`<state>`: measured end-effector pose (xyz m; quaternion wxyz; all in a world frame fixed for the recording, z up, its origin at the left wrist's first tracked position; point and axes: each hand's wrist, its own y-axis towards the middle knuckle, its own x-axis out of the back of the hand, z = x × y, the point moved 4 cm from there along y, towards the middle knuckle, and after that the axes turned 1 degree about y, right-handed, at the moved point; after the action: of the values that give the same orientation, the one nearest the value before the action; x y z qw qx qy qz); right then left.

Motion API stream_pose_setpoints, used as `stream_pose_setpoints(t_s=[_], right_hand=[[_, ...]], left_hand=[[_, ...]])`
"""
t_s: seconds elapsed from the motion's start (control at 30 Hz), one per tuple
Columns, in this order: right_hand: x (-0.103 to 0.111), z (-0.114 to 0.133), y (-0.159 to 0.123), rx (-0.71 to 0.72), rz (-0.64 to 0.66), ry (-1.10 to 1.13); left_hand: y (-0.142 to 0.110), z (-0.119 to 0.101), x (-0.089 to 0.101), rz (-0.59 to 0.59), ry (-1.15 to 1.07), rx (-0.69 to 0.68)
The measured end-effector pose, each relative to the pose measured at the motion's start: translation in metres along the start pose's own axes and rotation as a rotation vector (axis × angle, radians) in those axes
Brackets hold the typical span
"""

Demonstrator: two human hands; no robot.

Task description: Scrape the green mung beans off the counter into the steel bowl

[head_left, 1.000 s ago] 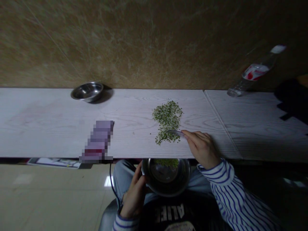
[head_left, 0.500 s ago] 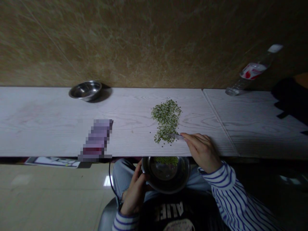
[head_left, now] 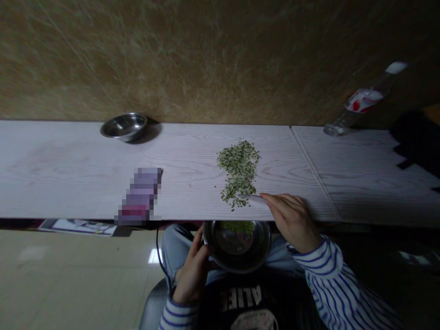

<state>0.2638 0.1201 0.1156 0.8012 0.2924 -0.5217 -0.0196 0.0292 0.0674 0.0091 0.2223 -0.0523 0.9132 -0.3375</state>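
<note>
My left hand (head_left: 194, 268) grips the left rim of a steel bowl (head_left: 236, 266) below the table's front edge, over my lap. Green beans (head_left: 238, 226) the size of mung beans lie in the far part of this bowl. More green beans (head_left: 239, 166) are spread in a loose patch on the table, thinning toward the front edge. My right hand (head_left: 291, 221) pinches a thin, pale, flat tool (head_left: 252, 198), too unclear to name. Its tip points left, low among the nearest beans.
A second steel bowl (head_left: 124, 127) stands by the wall at the back left. On the left lies a phone-shaped, blurred-out item (head_left: 140, 195). A clear plastic bottle (head_left: 362, 103) stands at the back right, beside a dark object (head_left: 417, 142). A seam crosses the white table (head_left: 185, 174).
The tool and my right hand have shifted slightly toward the front edge and right. Beans near the tool's tip have moved a little. My left hand keeps its hold on the bowl.
</note>
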Motion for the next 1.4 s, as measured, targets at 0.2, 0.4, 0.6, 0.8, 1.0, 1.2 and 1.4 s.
stream_pose_setpoints(t_s=[0.2, 0.4, 0.6, 0.8, 1.0, 1.2, 1.4], right_hand=[[-0.003, 0.006, -0.003, 0.01, 0.044, 0.022], [0.003, 0.011, -0.009, 0.016, 0.044, 0.04], [0.004, -0.004, -0.014, -0.039, 0.006, -0.028], [0.004, 0.001, -0.015, -0.009, 0.023, -0.008], [0.009, 0.007, -0.017, 0.012, 0.014, 0.034], [0.01, 0.003, -0.019, 0.003, -0.012, -0.009], [0.012, 0.006, -0.025, 0.015, 0.021, 0.001]], left_hand=[[0.002, 0.003, 0.001, -0.008, -0.015, -0.013], [0.002, 0.001, 0.0, 0.004, -0.016, -0.01], [0.003, 0.002, -0.001, 0.012, -0.019, -0.001], [0.004, 0.004, 0.0, 0.001, -0.005, 0.002], [0.003, 0.003, 0.0, 0.022, 0.006, -0.004], [0.003, 0.003, -0.001, 0.015, -0.014, -0.008], [0.004, 0.003, -0.001, 0.028, -0.024, -0.005]])
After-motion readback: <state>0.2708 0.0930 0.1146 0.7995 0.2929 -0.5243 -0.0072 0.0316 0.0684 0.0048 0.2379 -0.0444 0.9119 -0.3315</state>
